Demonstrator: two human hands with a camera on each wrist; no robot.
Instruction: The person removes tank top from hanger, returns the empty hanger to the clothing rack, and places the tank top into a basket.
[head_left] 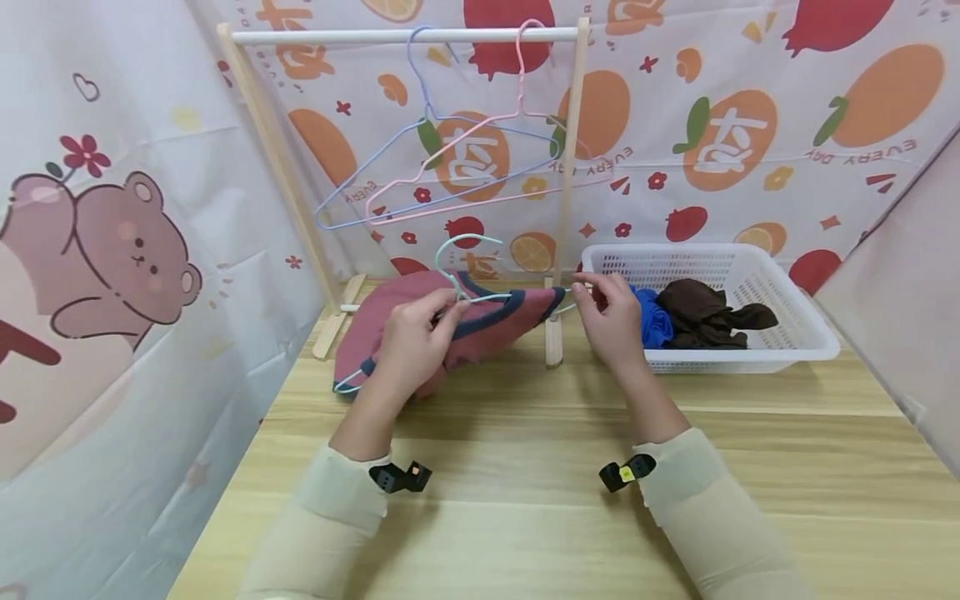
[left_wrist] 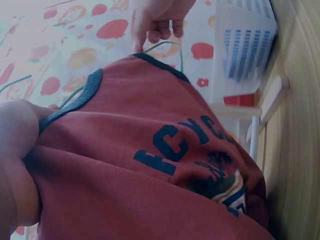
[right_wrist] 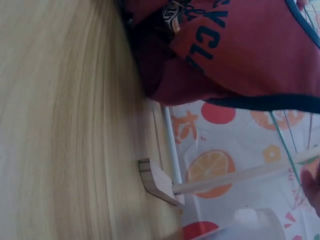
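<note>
A dark red tank top with navy trim and printed letters hangs partly on a mint-green hanger above the table. Below the hanger's hook, my left hand pinches the hanger together with the neckline. At the hanger's right end, just beyond the shoulder strap, my right hand holds the wire between thumb and finger. The left wrist view shows the print on the shirt front and the right hand at the top. The hanger's left end pokes out at the shirt's lower left.
Behind the shirt stands a wooden rack with a white rail. A blue hanger and a pink hanger hang from it. To the right, a white basket contains blue cloth and dark brown cloth.
</note>
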